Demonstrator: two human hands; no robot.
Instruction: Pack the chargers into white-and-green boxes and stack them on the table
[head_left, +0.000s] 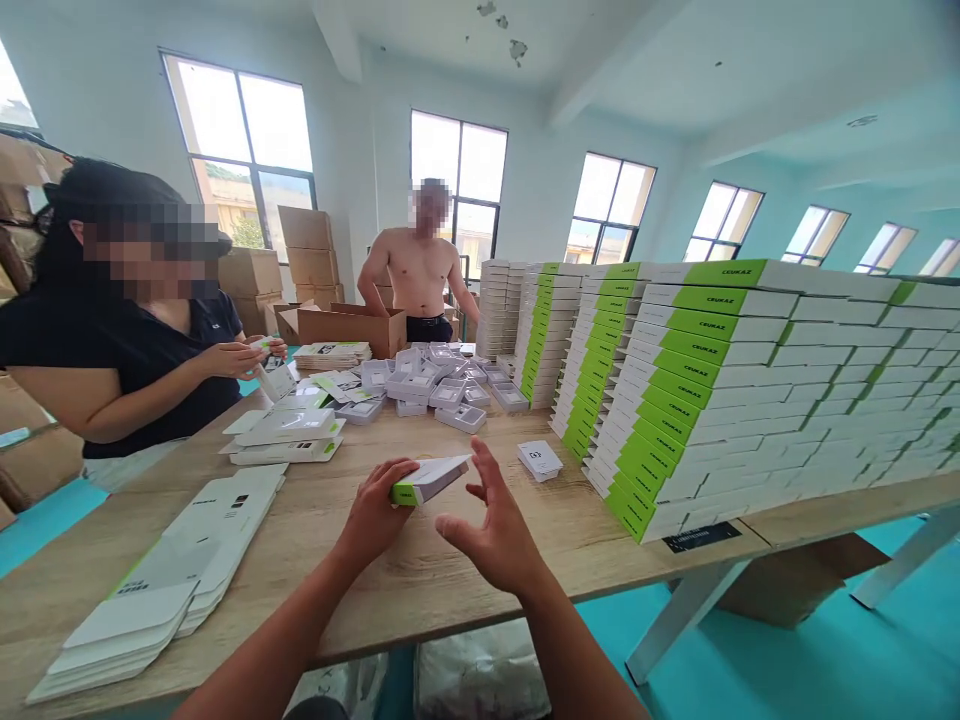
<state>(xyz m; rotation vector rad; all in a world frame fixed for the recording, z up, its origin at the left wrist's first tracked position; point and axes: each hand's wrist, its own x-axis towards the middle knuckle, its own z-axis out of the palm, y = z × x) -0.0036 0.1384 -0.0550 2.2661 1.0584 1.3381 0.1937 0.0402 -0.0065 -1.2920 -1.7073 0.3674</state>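
"Gripping anything, that left hand (381, 497)?"

"Yes, a small box (442, 474) with a green end: thumb and fingers pinch it by that end, left of the box stack (675, 400)."

"And the right hand (501, 530)?"

"Thumb and fingers spread wide. It's nearer the box stack than the left hand is, just beside the small box's other end. I can't tell whether a fingertip touches."

"What lies around them?"

"White cards (539, 458) in a little pile just left of the box stack, pale trays (456, 416) heaped left of its farther part, and flat cartons (217, 535) piled well to its left."

"Anyone else?"

"Two people. Well left of the box stack, a person in a dark top (180, 350) holds a white carton (276, 383). A bare-chested person (421, 282) stands left of its far end."
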